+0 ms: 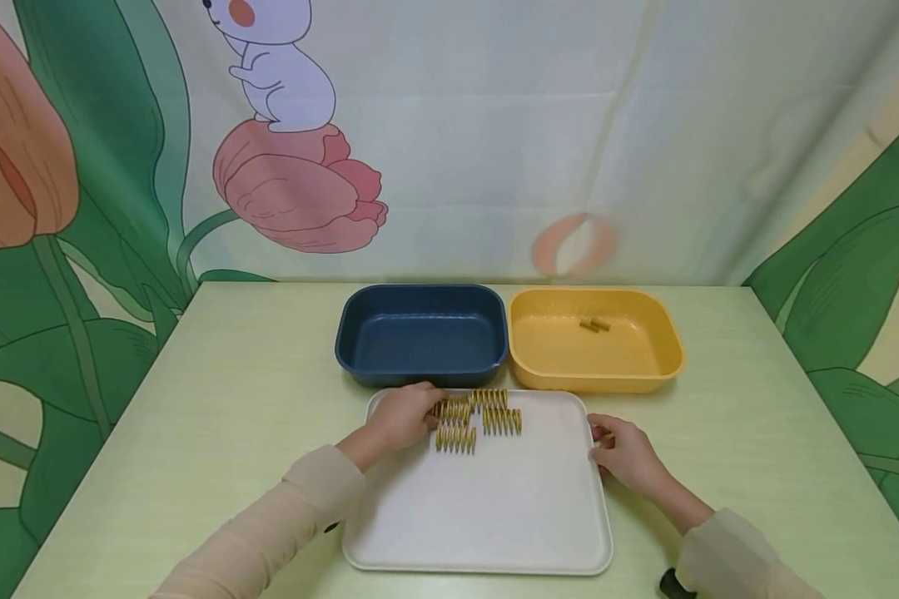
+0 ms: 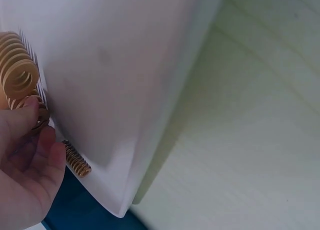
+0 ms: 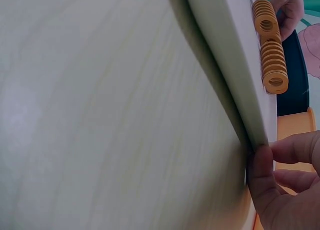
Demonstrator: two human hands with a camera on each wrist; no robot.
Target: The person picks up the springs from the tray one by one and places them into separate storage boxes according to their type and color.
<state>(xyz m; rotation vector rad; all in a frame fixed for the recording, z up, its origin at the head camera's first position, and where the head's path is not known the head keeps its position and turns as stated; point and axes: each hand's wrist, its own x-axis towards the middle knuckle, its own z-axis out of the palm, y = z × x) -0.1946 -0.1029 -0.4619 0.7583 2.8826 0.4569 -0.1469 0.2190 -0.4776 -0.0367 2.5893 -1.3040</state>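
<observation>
Several yellow coil springs [image 1: 502, 422] lie in a cluster near the far edge of a white tray [image 1: 479, 516]. My left hand [image 1: 404, 416] reaches over the tray's left side and pinches a spring [image 2: 42, 117] at the left of the cluster, thumb on one side and fingers on the other. A thinner small spring [image 2: 77, 160] lies just past those fingers in the left wrist view. At the tray's right edge, my right hand [image 1: 629, 453] grips the rim between thumb and fingers [image 3: 295, 147].
Behind the tray stand a dark blue bin [image 1: 423, 337] and a yellow bin [image 1: 592, 353], side by side. Two small brass-coloured pieces [image 1: 594, 325] lie in the yellow one. A printed curtain [image 1: 457, 166] hangs behind the pale green table [image 1: 217, 399].
</observation>
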